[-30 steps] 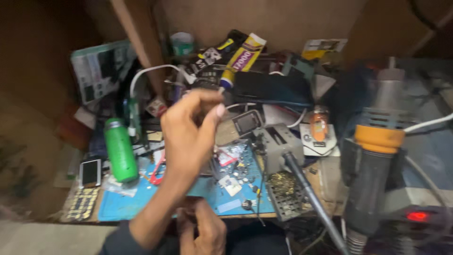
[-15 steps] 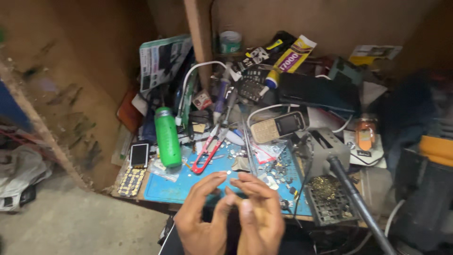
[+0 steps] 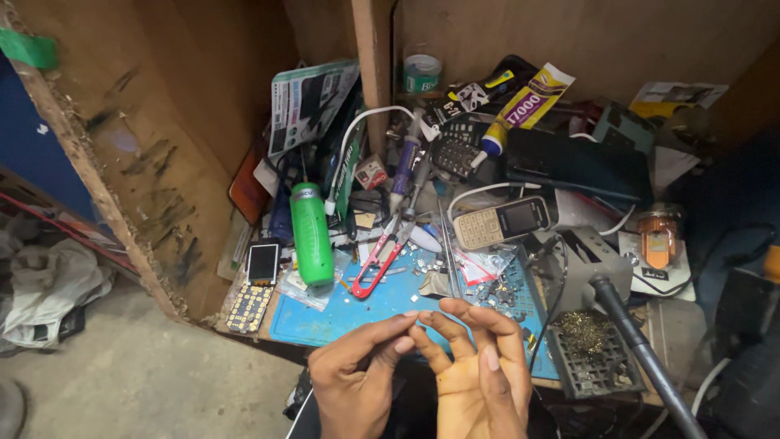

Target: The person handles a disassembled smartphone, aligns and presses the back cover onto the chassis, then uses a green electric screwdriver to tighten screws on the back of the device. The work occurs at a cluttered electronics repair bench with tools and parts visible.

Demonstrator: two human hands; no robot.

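Observation:
Both my hands are low in the head view, over the near edge of a blue work mat. My left hand shows its back, thumb and forefinger pinched together against the fingertips of my right hand. The right hand lies palm up with its fingers apart and slightly curled. Whether a tiny part sits in the pinch I cannot tell. Just beyond the fingers lie metal tweezers, red-handled cutters and several small loose phone parts on the mat.
A green bottle lies left of the mat beside a small phone and a keypad board. A beige keypad phone rests behind. A soldering stand and black iron handle stand right. A wooden panel closes the left side.
My raised hand has come down from over the bench. Both hands are now together low in front of the mat, and the camera has turned left.

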